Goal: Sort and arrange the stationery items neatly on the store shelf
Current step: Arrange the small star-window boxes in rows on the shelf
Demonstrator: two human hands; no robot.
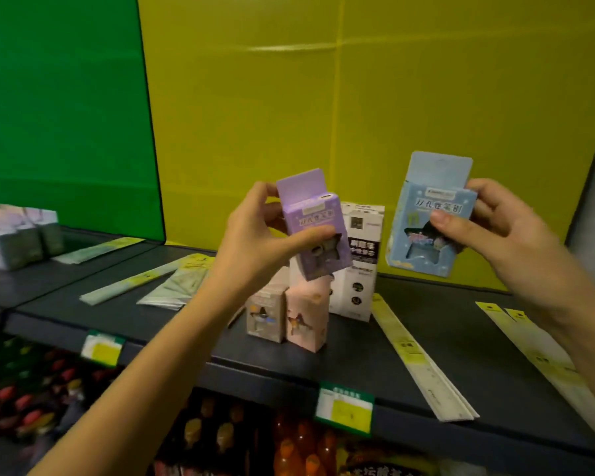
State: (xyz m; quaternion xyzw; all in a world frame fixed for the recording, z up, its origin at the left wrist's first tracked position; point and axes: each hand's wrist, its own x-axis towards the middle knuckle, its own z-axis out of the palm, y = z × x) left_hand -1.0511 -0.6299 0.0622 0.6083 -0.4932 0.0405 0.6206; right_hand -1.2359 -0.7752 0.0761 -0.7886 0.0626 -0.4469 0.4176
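Above the dark grey metal store shelf (117, 310), both hands are holding small cardboard boxes in the air, well apart from each other. The left hand (255, 242) is gripping a purple cardboard box with a hang tab (315, 225); its thumb is pressing across the printed front while the fingers are curling round the back. That box is tilting, its top leaning to the left. The right hand (502, 231) is pinching a pale blue cardboard box with a hang tab (430, 218) at its right edge, thumb lying on the front and fingers wrapping behind.

Beneath the purple box, two small pink cardboard boxes (267, 314) (306, 317) are standing upright on the shelf, side by side and touching. Just behind them a taller white box with black print (358, 262) is standing upright.

To the right, a long ruler in yellow-labelled packaging (423, 359) is lying diagonally on the shelf, with a second packaged ruler (536, 362) lying further right. To the left, a flat clear packet with a yellow header (179, 283) is resting beside another long pale ruler (134, 283). Green-framed price tags (344, 408) are hanging on the shelf's front edge. Orange bottles (299, 448) are showing blurred on the level below.
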